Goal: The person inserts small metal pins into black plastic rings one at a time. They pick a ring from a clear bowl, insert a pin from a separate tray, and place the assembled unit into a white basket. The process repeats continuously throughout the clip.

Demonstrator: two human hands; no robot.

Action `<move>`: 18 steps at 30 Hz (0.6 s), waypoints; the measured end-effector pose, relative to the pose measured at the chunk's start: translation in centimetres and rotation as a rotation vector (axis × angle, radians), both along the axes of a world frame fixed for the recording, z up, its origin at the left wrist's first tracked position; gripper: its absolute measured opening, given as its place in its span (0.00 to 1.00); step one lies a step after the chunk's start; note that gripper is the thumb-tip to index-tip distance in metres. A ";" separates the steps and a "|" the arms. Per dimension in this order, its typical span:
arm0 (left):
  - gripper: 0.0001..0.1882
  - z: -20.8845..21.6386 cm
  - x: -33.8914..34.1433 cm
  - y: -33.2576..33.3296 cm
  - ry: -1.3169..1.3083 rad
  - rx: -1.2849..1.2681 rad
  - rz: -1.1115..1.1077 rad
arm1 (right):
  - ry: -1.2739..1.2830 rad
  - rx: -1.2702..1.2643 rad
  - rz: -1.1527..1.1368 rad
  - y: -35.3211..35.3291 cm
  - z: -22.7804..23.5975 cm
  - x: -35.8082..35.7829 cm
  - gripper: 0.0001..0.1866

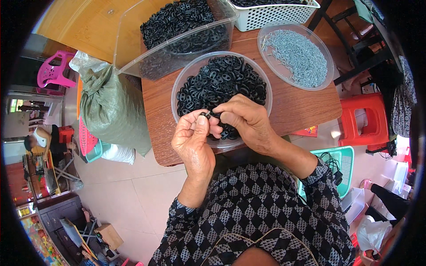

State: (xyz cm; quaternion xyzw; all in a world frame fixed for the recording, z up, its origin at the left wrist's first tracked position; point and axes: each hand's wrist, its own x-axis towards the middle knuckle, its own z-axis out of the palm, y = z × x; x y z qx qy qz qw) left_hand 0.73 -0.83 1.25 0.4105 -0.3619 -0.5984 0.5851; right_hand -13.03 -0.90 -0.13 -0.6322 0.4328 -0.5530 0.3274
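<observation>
Over the near rim of a round clear tub [176, 84], my two hands meet fingertip to fingertip. My left hand [194, 144] is closed in a pinch on a small black plastic piece [204, 114]. Close against it, my right hand [252, 125] is also pinched; what lies between its thumb and forefinger is mostly hidden, though a dark bit shows at the tips. A heap of black two-holed plastic pieces [217, 80] fills the tub. To the right, a shallow clear dish [329, 75] holds many small silvery screws [295, 57].
The wooden table [301, 106] also bears a large clear bin [177, 44] of black pieces and a white perforated basket [277, 17]. A tied green sack [115, 108] stands left. At right are a red stool [361, 119] and a green basket [349, 162]. A person [42, 137] is far left.
</observation>
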 end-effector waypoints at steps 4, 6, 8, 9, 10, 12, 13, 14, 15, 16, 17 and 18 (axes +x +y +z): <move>0.05 -0.3 0.1 0.0 -0.011 -0.028 -0.002 | -0.023 0.083 0.023 -0.1 0.6 -0.2 0.05; 0.05 -0.4 0.0 0.0 0.001 -0.006 -0.002 | -0.110 0.153 0.056 -0.3 0.7 -0.2 0.05; 0.05 -0.4 -0.2 0.1 -0.003 0.012 -0.015 | -0.185 0.224 0.077 -0.4 0.9 -0.1 0.05; 0.06 -0.3 -0.2 0.1 -0.005 0.021 -0.021 | -0.216 0.260 0.082 -0.4 1.0 -0.1 0.05; 0.06 -0.3 -0.2 0.1 0.006 0.037 -0.032 | -0.246 0.296 0.088 -0.4 1.1 0.0 0.05; 0.06 -0.1 -0.3 0.1 0.029 0.069 -0.059 | -0.310 0.322 0.094 -0.4 1.0 0.1 0.05; 0.06 -0.1 -0.3 0.1 0.042 0.082 -0.071 | -0.342 0.335 0.096 -0.4 0.9 0.1 0.05; 0.07 -0.1 -0.4 0.1 0.054 0.095 -0.083 | -0.383 0.367 0.096 -0.4 0.8 0.1 0.05; 0.07 0.0 -0.4 0.2 0.065 0.109 -0.096 | -0.423 0.399 0.094 -0.4 0.7 0.1 0.05; 0.07 -0.1 -0.4 0.1 0.093 0.122 -0.110 | -0.464 0.431 0.093 -0.4 0.6 0.1 0.06; 0.07 -0.2 -0.3 0.1 0.122 0.134 -0.121 | -0.471 0.442 0.090 -0.4 0.6 0.0 0.06; 0.07 -0.2 -0.3 0.1 0.151 0.146 -0.133 | -0.479 0.452 0.086 -0.5 0.6 -0.1 0.06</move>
